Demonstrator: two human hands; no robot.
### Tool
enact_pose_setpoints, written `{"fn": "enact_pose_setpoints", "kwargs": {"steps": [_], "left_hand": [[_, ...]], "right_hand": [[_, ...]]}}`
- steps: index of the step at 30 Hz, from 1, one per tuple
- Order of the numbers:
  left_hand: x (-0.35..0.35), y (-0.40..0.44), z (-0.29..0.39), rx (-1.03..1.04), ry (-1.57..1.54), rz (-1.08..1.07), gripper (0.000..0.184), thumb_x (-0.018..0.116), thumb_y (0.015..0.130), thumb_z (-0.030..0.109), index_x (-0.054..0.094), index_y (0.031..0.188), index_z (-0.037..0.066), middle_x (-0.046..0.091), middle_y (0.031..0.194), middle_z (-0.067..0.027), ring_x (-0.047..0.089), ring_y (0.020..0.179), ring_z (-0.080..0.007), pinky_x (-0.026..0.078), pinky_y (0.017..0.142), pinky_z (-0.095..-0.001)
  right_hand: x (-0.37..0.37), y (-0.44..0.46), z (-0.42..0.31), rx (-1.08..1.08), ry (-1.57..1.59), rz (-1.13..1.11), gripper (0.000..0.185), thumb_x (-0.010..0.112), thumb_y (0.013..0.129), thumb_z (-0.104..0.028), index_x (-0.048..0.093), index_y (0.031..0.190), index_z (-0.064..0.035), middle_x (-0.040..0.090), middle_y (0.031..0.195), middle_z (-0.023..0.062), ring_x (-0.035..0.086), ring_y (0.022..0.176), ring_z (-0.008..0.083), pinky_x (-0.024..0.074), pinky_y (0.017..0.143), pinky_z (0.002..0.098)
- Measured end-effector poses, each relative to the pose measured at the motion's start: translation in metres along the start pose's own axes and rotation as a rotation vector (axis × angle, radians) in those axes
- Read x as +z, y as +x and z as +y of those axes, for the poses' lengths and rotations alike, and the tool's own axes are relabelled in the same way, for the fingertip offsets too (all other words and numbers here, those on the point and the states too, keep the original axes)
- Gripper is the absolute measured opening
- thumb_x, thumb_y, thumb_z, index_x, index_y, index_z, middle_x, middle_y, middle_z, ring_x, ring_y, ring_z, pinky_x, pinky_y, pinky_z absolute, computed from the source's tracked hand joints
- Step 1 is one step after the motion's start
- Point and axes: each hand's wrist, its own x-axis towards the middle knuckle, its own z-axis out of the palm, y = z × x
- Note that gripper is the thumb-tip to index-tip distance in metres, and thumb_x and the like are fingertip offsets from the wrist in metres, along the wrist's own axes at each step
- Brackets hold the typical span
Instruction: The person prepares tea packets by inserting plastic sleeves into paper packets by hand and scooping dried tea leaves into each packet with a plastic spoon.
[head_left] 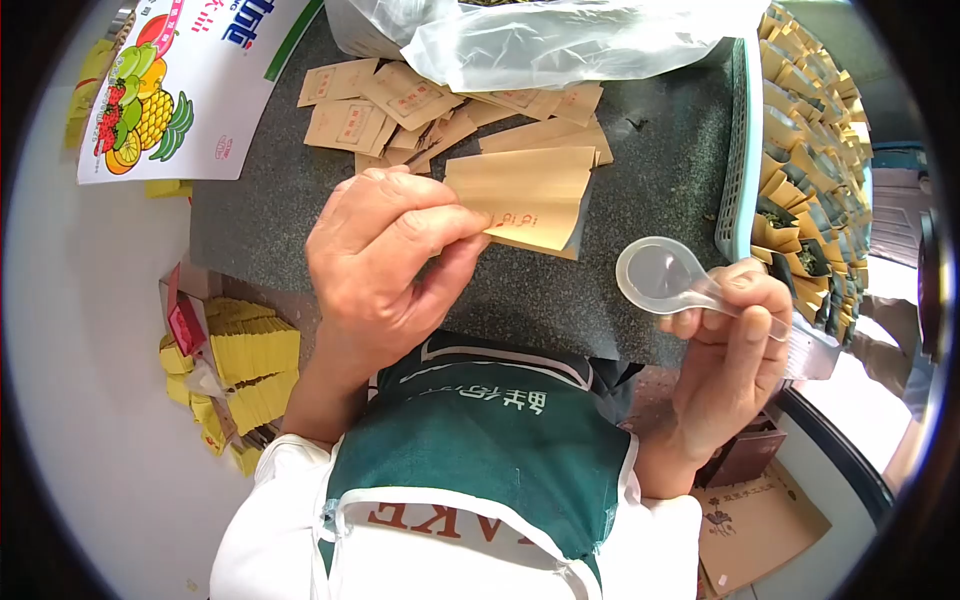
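Currently | left hand point(385, 262) pinches packet point(528, 190), long axis seemingly crosswise | right hand point(735, 358) grips spoon point(690, 286), bowl point(652, 272) leftward

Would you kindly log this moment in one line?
left hand: pinching paper packet | right hand: holding translucent spoon | loose packets: on table

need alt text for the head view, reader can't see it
A left hand pinches a tan paper packet while the right hand holds a translucent spoon, above a dark speckled table. Loose packets lie beyond, near a clear plastic bag; a pale green basket of more packets stands at the right.
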Motion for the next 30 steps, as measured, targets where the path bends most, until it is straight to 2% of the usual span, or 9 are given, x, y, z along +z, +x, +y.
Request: {"fn": "enact_pose_setpoints", "kwargs": {"steps": [9,11,15,17,18,19,22,26,30], "left_hand": [[-0.002,-0.002,0.009,0.043,0.076,-0.021,0.024,0.078,0.065,-0.005,0.069,0.084,0.006,0.065,0.080,-0.0050,0.064,0.077,-0.0225,0.054,0.084,-0.0430],[-0.001,-0.001,0.010,0.060,0.089,-0.019,0.024,0.078,0.065,-0.004,0.069,0.084,0.007,0.064,0.079,-0.0045,0.064,0.076,-0.0222,0.055,0.085,-0.0434],[-0.002,-0.002,0.014,0.065,0.065,-0.079,0.024,0.079,0.063,-0.002,0.068,0.082,0.007,0.065,0.086,-0.0061,0.065,0.082,-0.0242,0.055,0.086,-0.0448],[0.002,0.000,0.015,0.065,-0.023,-0.096,0.026,0.079,0.063,-0.002,0.067,0.084,0.007,0.066,0.094,-0.0091,0.065,0.088,-0.0269,0.053,0.089,-0.0457],[0.004,0.001,0.015,0.065,-0.107,-0.116,0.028,0.079,0.064,-0.002,0.067,0.087,0.007,0.066,0.102,-0.0122,0.065,0.094,-0.0296,0.052,0.093,-0.0467],[0.006,0.003,0.014,0.065,-0.109,-0.113,0.028,0.079,0.064,-0.002,0.067,0.087,0.007,0.066,0.102,-0.0122,0.065,0.094,-0.0296,0.052,0.093,-0.0467],[0.013,-0.002,0.006,0.003,-0.333,-0.183,0.048,0.079,0.067,-0.002,0.059,0.110,0.006,0.062,0.121,-0.0232,0.062,0.108,-0.0364,0.043,0.104,-0.0487],[0.020,-0.005,0.005,-0.057,-0.475,-0.062,0.050,0.078,0.074,0.007,0.057,0.120,0.003,0.063,0.121,-0.0221,0.062,0.108,-0.0354,0.045,0.100,-0.0459],[0.011,0.002,0.000,-0.040,-0.410,-0.182,0.057,0.074,0.084,0.024,0.055,0.130,-0.002,0.064,0.117,-0.0185,0.062,0.106,-0.0326,0.047,0.094,-0.0416]], "right_hand": [[0.016,0.009,-0.008,-0.155,-0.363,-0.054,0.029,0.053,0.104,-0.027,0.059,0.101,0.0013,0.052,0.086,0.0085,0.054,0.069,0.0138,0.0478,0.063,0.0253],[0.018,0.010,-0.006,-0.206,-0.425,-0.038,0.015,0.060,0.098,-0.011,0.063,0.098,0.0037,0.059,0.084,0.0087,0.054,0.067,0.0114,0.0419,0.063,0.0220],[0.021,0.013,-0.007,-0.246,-0.598,-0.102,0.010,0.060,0.096,-0.005,0.063,0.098,0.0044,0.059,0.085,0.0077,0.053,0.067,0.0106,0.0395,0.061,0.0217],[0.022,0.013,-0.009,-0.073,-0.390,-0.126,0.011,0.060,0.097,-0.005,0.062,0.099,0.0051,0.059,0.084,0.0068,0.053,0.068,0.0101,0.0394,0.061,0.0215],[0.027,0.014,-0.011,-0.001,-0.392,-0.111,0.021,0.055,0.102,-0.018,0.060,0.095,0.0016,0.056,0.084,0.0078,0.055,0.068,0.0122,0.0422,0.061,0.0228],[0.028,0.014,-0.009,-0.002,-0.396,-0.111,0.021,0.055,0.102,-0.018,0.060,0.095,0.0016,0.056,0.084,0.0078,0.055,0.068,0.0122,0.0422,0.061,0.0228],[0.027,0.013,0.001,0.057,-0.243,-0.150,0.023,0.052,0.104,-0.018,0.058,0.095,0.0025,0.057,0.085,0.0096,0.055,0.068,0.0136,0.0451,0.062,0.0244],[0.028,0.014,0.005,0.108,-0.111,-0.164,0.024,0.052,0.104,-0.020,0.058,0.096,0.0023,0.056,0.084,0.0094,0.055,0.069,0.0140,0.0463,0.063,0.0255],[0.031,0.017,0.004,0.036,-0.036,-0.200,0.020,0.053,0.103,-0.016,0.059,0.099,0.0029,0.057,0.085,0.0092,0.055,0.071,0.0133,0.0476,0.064,0.0254]]}}
